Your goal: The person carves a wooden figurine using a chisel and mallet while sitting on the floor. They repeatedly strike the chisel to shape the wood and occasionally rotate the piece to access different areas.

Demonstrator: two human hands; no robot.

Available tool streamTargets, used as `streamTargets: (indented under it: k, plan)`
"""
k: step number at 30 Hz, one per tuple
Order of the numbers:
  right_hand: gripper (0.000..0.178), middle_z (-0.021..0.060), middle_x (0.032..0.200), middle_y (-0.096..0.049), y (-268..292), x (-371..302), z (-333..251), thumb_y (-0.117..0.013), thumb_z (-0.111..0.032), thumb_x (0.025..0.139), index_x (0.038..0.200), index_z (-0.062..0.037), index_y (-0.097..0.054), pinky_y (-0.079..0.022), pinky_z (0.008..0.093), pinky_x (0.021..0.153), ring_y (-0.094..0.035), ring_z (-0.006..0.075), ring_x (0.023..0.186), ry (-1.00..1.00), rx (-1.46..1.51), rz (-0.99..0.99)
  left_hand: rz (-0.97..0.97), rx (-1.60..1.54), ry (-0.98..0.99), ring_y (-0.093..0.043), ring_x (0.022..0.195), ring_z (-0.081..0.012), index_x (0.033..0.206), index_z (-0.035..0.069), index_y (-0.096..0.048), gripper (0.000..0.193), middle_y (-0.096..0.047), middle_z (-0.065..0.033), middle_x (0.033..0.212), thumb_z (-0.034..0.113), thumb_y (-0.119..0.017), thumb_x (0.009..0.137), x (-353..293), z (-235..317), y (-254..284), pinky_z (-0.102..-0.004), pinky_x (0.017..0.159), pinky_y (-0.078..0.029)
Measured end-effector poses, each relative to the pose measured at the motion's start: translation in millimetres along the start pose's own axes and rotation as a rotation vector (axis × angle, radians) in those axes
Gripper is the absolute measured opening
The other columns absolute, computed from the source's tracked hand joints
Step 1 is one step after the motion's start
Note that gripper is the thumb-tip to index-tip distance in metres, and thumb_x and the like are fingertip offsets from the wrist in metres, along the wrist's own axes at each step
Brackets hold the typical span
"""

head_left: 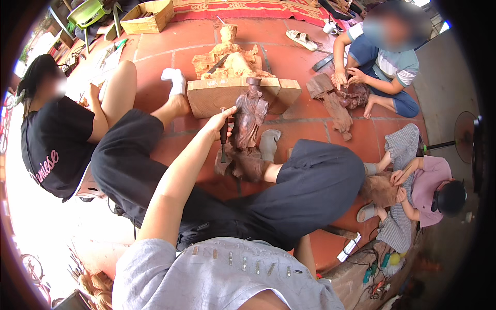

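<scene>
In front of me a dark reddish-brown carved wooden figure (pixel 249 121) in a robe and flat-topped hat stands upright on a rough dark wood base (pixel 242 164), between my legs. My left hand (pixel 221 125) is at the figure's left side, its fingers closed around the dark handle of a chisel (pixel 223 135). The chisel's blade points down toward the base. Fingertips of that hand reach the figure's edge; whether they press on it I cannot tell. My right arm (pixel 305 253) goes down beside my right thigh, and the hand is out of sight.
Behind the figure, a larger pale wood carving (pixel 232 59) rests on a thick wooden block (pixel 206 98). People sit close by at left, far right and right, two with dark wood pieces (pixel 330 106). A yellow box (pixel 148 18), a fan (pixel 466 137) and cables (pixel 369 253) lie around.
</scene>
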State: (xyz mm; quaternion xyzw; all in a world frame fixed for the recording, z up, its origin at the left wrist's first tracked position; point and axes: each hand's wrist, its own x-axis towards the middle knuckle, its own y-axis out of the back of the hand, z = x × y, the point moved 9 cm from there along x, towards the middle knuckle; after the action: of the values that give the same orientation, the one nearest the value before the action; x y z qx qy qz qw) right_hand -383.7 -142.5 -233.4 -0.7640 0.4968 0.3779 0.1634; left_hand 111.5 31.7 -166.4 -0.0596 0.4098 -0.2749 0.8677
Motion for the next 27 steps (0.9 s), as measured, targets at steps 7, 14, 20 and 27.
streamTargets:
  k: [7, 14, 20, 27]
  plan:
    - [0.025, 0.0058, 0.094, -0.063, 17, -13, -1, -0.062, -0.01, 0.093, 0.115, 0.001, -0.058, -0.049, 0.0274, 0.073, -0.058, 0.0127, 0.082, 0.01, 0.054, 0.056, -0.057, -0.063, -0.047, -0.049, 0.049, -0.0124, 0.091, 0.009, -0.059, 0.03, -0.056, -0.0016, 0.072, 0.035, -0.073, 0.087, -2, -3, -14, -0.028, 0.038, -0.044]
    - [0.023, 0.0055, 0.094, -0.063, 36, -31, -2, -0.06, -0.009, 0.093, 0.115, 0.0005, -0.058, -0.05, 0.027, 0.073, -0.059, 0.0127, 0.082, 0.024, 0.124, 0.118, 0.02, -0.078, -0.156, -0.049, 0.05, -0.0122, 0.093, 0.008, -0.06, 0.022, -0.053, -0.0018, 0.07, 0.024, -0.073, 0.086, 15, -7, -4, -0.0282, 0.039, -0.045]
    - [0.022, 0.0053, 0.095, -0.063, 51, -36, -21, -0.059, -0.008, 0.094, 0.114, 0.0001, -0.059, -0.05, 0.0267, 0.072, -0.059, 0.0126, 0.082, 0.087, 0.204, 0.161, 0.095, -0.043, -0.163, -0.048, 0.05, -0.0122, 0.094, 0.008, -0.061, 0.021, -0.052, -0.0013, 0.07, 0.023, -0.073, 0.086, 3, -3, -10, -0.0282, 0.04, -0.044]
    - [0.02, 0.005, 0.095, -0.063, 52, -25, -101, -0.058, -0.007, 0.095, 0.113, -0.0003, -0.059, -0.05, 0.0263, 0.072, -0.06, 0.0125, 0.082, 0.304, 0.311, 0.169, 0.095, -0.07, -0.176, -0.047, 0.049, -0.0119, 0.095, 0.007, -0.062, 0.02, -0.051, -0.0006, 0.069, 0.021, -0.073, 0.086, 7, -8, -7, -0.0282, 0.04, -0.043]
